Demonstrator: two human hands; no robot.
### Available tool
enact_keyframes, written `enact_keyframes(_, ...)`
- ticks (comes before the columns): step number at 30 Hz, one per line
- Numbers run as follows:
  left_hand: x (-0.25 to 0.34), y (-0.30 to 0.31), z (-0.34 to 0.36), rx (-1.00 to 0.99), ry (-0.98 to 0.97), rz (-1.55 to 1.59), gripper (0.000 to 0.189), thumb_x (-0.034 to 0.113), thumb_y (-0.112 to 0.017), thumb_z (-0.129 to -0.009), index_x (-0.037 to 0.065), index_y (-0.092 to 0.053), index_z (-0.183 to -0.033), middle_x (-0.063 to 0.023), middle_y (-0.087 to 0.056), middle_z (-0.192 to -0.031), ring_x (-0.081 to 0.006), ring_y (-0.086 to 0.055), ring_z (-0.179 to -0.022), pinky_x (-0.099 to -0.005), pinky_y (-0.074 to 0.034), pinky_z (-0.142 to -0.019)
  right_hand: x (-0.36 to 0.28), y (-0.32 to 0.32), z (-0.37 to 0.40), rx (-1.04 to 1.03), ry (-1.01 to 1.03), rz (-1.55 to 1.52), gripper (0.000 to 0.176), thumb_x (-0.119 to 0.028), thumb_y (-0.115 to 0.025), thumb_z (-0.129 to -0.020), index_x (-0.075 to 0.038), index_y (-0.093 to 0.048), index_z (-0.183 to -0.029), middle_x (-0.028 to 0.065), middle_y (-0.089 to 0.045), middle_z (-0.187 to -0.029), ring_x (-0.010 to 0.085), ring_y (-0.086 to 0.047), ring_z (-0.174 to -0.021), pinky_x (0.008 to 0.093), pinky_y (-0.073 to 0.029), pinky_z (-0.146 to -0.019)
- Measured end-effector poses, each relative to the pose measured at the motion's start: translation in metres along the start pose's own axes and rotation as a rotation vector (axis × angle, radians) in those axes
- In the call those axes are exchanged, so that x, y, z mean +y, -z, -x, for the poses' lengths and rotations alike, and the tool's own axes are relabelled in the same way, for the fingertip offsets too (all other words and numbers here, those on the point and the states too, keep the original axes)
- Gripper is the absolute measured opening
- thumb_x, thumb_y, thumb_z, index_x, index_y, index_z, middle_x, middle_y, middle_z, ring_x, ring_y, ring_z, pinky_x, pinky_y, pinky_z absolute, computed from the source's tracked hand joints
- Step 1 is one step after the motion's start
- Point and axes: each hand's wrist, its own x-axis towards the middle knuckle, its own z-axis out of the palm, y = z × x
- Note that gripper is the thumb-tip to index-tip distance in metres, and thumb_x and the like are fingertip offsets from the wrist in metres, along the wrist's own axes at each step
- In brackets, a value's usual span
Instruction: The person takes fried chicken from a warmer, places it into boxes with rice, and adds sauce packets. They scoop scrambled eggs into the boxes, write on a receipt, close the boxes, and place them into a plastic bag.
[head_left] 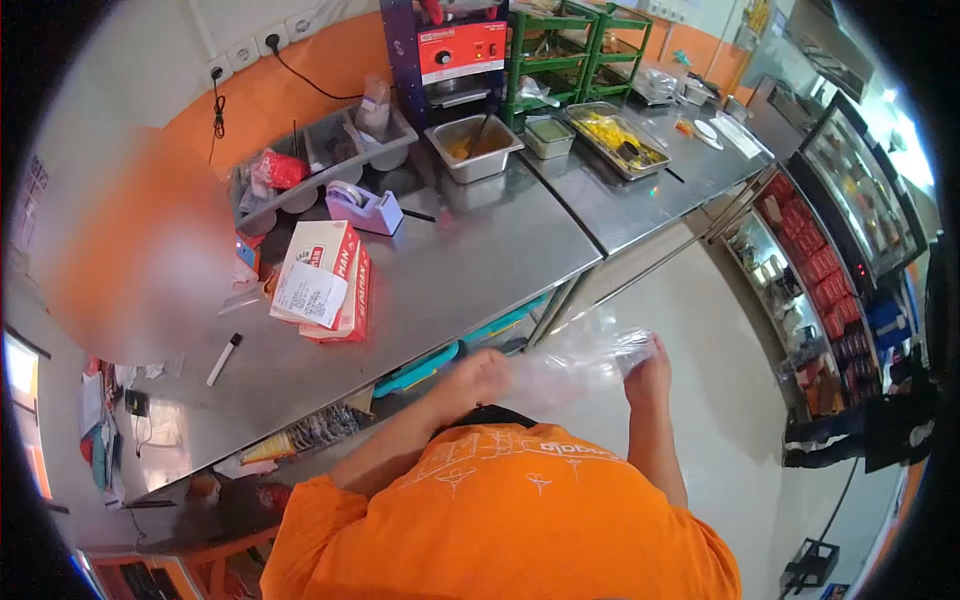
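Observation:
A clear plastic bag (565, 375) is stretched between my two hands, in front of my orange shirt and past the counter's front edge. My left hand (480, 382) grips one side of it with the fingers closed. On the other side, my right hand (648, 372) pinches the bag near its upper corner. Two red and white food boxes (345, 290), seemingly stacked, stand on the counter to the left, with a printed receipt (310, 293) on top. Neither hand touches the boxes.
On the steel counter (470, 260) are a purple tape dispenser (368, 210), a marker (224, 360), a grey divided bin (325, 170) and metal food pans (473, 165). A sealing machine (460, 55) and green racks (550, 60) stand behind. A display case (860, 190) is at right, with a person's legs (825, 440) nearby.

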Motion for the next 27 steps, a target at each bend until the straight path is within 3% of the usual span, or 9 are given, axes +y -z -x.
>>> enact_keyframes(3,-0.009,-0.009,0.006,0.052,-0.249,-0.522,0.013,0.015,-0.054,-0.085,0.008,-0.052,-0.096,-0.0034,-0.057,-0.082,-0.0144,-0.056,-0.072,-0.0294,-0.047,-0.065,0.0,-0.005,-0.013,-0.012,-0.192,-0.246,0.01,-0.012,-0.047,-0.086,-0.009,-0.057,-0.088,0.005,-0.058,-0.083,0.0154,-0.056,-0.078,0.0293,-0.048,-0.07)
enact_keyframes(8,0.015,0.036,0.011,0.389,-0.022,0.645,0.017,0.014,-0.053,-0.084,0.004,-0.052,-0.098,-0.0044,-0.059,-0.083,-0.0166,-0.058,-0.076,-0.0297,-0.048,-0.068,0.01,-0.003,0.015,-0.682,-0.293,0.629,0.024,-0.014,-0.059,-0.078,-0.004,-0.054,-0.1,0.0032,-0.055,-0.087,0.0156,-0.052,-0.081,0.0297,-0.045,-0.073)
enact_keyframes(10,0.01,0.055,0.023,0.4,-0.059,0.646,0.019,0.016,-0.053,-0.085,0.004,-0.051,-0.1,-0.0049,-0.058,-0.087,-0.0181,-0.058,-0.079,-0.0303,-0.047,-0.07,0.018,-0.023,0.03,-0.93,-0.338,0.885,0.035,-0.008,-0.064,-0.073,-0.004,-0.053,-0.105,0.004,-0.058,-0.09,0.0159,-0.052,-0.088,0.029,-0.043,-0.074)
enact_keyframes(11,0.006,0.062,0.028,0.412,-0.082,0.648,0.02,0.017,-0.053,-0.085,0.005,-0.051,-0.101,-0.0051,-0.058,-0.089,-0.0189,-0.058,-0.081,-0.0305,-0.047,-0.072,0.037,-0.009,0.005,-0.649,-0.199,0.946,0.034,-0.003,-0.061,-0.072,-0.003,-0.053,-0.104,0.0047,-0.058,-0.091,0.0159,-0.053,-0.087,0.029,-0.044,-0.074)
enact_keyframes(14,0.011,0.037,0.046,0.264,-0.07,-0.441,0.019,0.016,-0.059,-0.083,0.008,-0.054,-0.099,-0.0074,-0.059,-0.088,-0.0184,-0.058,-0.083,-0.0293,-0.046,-0.07,0.014,0.005,-0.056,-0.171,0.215,0.968,0.034,0.008,-0.051,-0.066,0.0,-0.055,-0.099,0.0067,-0.058,-0.087,0.016,-0.053,-0.08,0.0284,-0.044,-0.068)
enact_keyframes(17,0.006,0.025,0.054,0.353,-0.323,-0.618,0.021,0.018,-0.061,-0.08,0.008,-0.056,-0.098,-0.0057,-0.057,-0.086,-0.0193,-0.055,-0.084,-0.0335,-0.045,-0.074,0.0,-0.028,-0.045,-0.341,-0.054,0.463,0.034,0.009,-0.046,-0.061,-0.001,-0.057,-0.092,0.0064,-0.057,-0.082,0.0133,-0.052,-0.073,0.0252,-0.042,-0.062)
enact_keyframes(19,0.003,0.038,0.066,0.542,-0.366,-0.907,0.015,0.018,-0.058,-0.082,0.008,-0.057,-0.093,-0.0032,-0.055,-0.08,-0.0153,-0.055,-0.077,-0.0324,-0.045,-0.07,0.022,-0.029,-0.03,-0.585,-0.105,0.756,0.022,0.004,-0.05,-0.065,-0.002,-0.058,-0.085,0.0044,-0.057,-0.076,0.0111,-0.05,-0.067,0.0234,-0.04,-0.056)
enact_keyframes(22,0.024,0.06,0.101,0.647,0.035,-0.307,0.018,0.022,-0.053,-0.086,0.006,-0.059,-0.091,-0.002,-0.053,-0.07,-0.0124,-0.05,-0.062,-0.027,-0.042,-0.057,0.02,-0.026,-0.037,-0.784,-0.216,0.748,0.006,-0.002,-0.055,-0.071,-0.005,-0.058,-0.075,0.0034,-0.058,-0.071,0.0118,-0.053,-0.061,0.0232,-0.041,-0.054)
enact_keyframes(27,-0.05,0.079,0.145,0.373,-0.094,0.179,0.022,0.028,-0.051,-0.086,0.008,-0.06,-0.088,-0.0022,-0.055,-0.072,-0.013,-0.05,-0.067,-0.027,-0.041,-0.063,0.042,-0.062,-0.048,-0.916,-0.335,0.341,0.015,-0.018,-0.06,-0.08,-0.005,-0.06,-0.073,-0.0021,-0.054,-0.063,0.0068,-0.045,-0.053,0.0205,-0.033,-0.048)
